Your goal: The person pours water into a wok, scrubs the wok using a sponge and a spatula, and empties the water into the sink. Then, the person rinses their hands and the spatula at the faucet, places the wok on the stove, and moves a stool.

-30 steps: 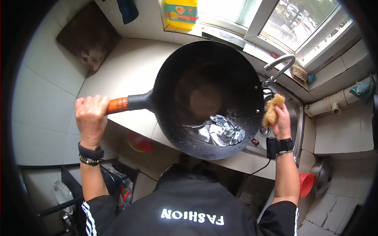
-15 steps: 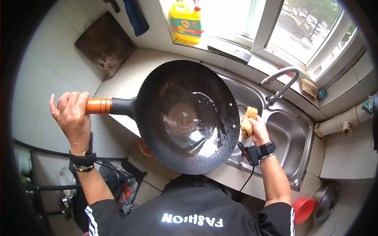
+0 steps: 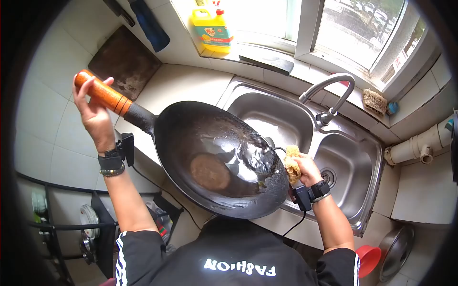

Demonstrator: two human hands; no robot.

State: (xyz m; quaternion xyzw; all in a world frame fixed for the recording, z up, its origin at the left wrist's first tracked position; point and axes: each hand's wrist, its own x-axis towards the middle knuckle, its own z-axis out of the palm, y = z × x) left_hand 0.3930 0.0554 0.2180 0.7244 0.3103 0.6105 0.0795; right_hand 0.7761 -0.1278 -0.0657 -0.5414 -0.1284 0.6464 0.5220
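A large black wok [image 3: 210, 174] with a wet, shiny inside is held up tilted, partly over the counter and the left sink bowl. Its orange wooden handle [image 3: 107, 95] points to the upper left. My left hand [image 3: 95, 117] is closed around that handle, fingers bent over it and the thumb along the other side. In my right hand [image 3: 307, 170] is a yellowish, fibrous loofah scrubber [image 3: 292, 164], pinched at the wok's right rim beside the small loop handle [image 3: 279, 148]. Whether the scrubber presses on the rim is hard to see.
A steel double sink [image 3: 350, 162] with a curved faucet [image 3: 341, 78] lies behind and to the right. On the sill stand a yellow detergent jug [image 3: 212, 31] and a brown sponge [image 3: 374, 101]. A dark cutting board [image 3: 125, 62] leans at the left; a red basin [image 3: 368, 260] is lower right.
The wok has tilted, with its handle swung up and its body lowered, uncovering more of the left sink bowl. My left hand has risen and its grip has turned. My right hand still holds the scrubber.
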